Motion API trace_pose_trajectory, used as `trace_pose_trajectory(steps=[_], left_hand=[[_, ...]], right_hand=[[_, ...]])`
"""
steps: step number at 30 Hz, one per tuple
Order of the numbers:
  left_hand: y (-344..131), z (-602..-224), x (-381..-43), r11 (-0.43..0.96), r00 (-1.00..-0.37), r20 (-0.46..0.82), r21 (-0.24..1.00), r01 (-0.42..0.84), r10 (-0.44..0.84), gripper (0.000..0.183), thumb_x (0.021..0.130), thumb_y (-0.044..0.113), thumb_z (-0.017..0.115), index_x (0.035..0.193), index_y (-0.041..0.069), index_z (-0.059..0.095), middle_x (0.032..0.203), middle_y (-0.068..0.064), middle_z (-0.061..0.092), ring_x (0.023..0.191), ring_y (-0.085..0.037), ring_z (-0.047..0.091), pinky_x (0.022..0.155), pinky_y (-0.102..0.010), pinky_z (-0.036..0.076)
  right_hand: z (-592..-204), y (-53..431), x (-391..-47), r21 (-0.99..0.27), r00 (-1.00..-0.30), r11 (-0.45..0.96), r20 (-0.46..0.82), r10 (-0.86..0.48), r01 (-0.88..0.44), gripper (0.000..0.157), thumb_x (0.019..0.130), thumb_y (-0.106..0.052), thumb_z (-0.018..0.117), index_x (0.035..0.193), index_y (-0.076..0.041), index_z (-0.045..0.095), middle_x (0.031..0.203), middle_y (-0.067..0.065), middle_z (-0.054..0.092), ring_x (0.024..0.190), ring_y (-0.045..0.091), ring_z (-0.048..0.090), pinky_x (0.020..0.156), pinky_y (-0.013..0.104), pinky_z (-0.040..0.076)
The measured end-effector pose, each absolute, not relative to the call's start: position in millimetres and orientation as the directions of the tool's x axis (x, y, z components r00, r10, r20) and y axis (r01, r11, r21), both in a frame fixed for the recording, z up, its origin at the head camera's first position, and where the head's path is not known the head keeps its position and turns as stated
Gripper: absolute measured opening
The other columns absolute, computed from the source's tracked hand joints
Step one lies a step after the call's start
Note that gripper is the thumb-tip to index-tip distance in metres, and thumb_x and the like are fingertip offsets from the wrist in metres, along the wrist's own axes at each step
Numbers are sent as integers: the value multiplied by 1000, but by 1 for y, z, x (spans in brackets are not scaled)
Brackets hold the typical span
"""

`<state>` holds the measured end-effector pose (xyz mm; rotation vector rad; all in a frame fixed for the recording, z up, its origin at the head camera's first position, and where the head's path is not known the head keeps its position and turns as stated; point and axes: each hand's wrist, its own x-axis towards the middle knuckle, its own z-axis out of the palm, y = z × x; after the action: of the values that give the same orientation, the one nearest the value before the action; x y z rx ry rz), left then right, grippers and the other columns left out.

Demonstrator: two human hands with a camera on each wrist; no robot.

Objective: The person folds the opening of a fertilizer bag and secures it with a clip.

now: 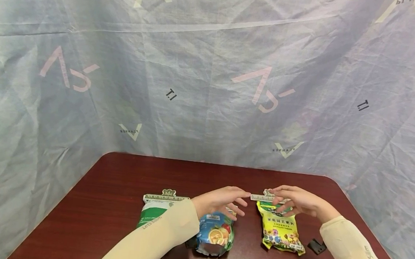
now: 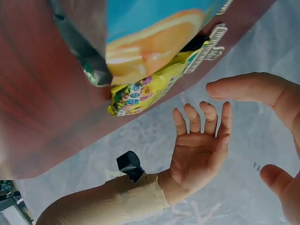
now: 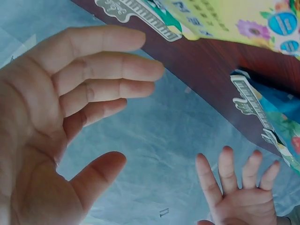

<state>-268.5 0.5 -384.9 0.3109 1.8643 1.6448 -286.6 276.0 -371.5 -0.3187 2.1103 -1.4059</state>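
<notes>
My left hand (image 1: 220, 201) hovers over the blue bag (image 1: 214, 231) with orange slices on it, fingers spread and holding nothing. To its right, my right hand (image 1: 298, 201) is raised above the top of the yellow bag (image 1: 281, 229), which has flowers printed on it; its fingers are loosely bent around nothing. A wide ruler-like clip (image 1: 260, 198) closes the yellow bag's top. The green and white bag (image 1: 151, 212) lies at left with its own clip (image 1: 165, 197), partly covered by my left sleeve. The blue bag's clip is mostly hidden in the head view but shows in the right wrist view.
All the bags lie on a dark red wooden table (image 1: 114, 203). A small black object (image 1: 317, 246) lies right of the yellow bag. Behind the table's far edge hangs a grey printed cloth (image 1: 203, 84).
</notes>
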Motion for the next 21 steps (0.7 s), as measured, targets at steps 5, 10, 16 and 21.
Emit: trace_pose_trajectory(steps=[5, 10, 16, 21], left_hand=[[9, -390, -270, 136, -764, -323, 944, -300, 558, 58, 87, 42, 58, 134, 12, 43, 108, -13, 59, 89, -30, 63, 70, -44, 52], [17, -394, -270, 95, -747, -347, 928, -359, 567, 55, 90, 40, 55, 135, 13, 42, 115, -19, 55, 91, -31, 62, 74, -47, 50], [27, -400, -268, 78, -750, -367, 917, -392, 551, 54, 91, 39, 53, 134, 8, 43, 119, -23, 52, 100, -40, 57, 77, -51, 48], [36, -405, -267, 67, -768, -371, 916, -397, 522, 61, 89, 40, 55, 134, 3, 39, 118, -23, 51, 101, -42, 56, 79, -54, 46]], right_hand=[[-376, 283, -289, -901, -812, 418, -330, -481, 118, 55, 97, -31, 44, 135, 6, 31, 111, 26, 52, 97, 43, 56, 79, 51, 47], [-380, 290, -290, -897, -804, 424, -340, -488, 122, 53, 97, -32, 42, 134, 6, 32, 111, 24, 52, 101, 43, 55, 81, 52, 46], [-384, 295, -292, -895, -819, 417, -355, -451, 158, 54, 97, -31, 43, 134, 6, 30, 108, 21, 54, 100, 42, 56, 81, 51, 46], [-390, 303, -293, -898, -824, 410, -350, -446, 160, 51, 98, -28, 42, 133, 7, 32, 105, 20, 56, 94, 41, 58, 79, 50, 47]])
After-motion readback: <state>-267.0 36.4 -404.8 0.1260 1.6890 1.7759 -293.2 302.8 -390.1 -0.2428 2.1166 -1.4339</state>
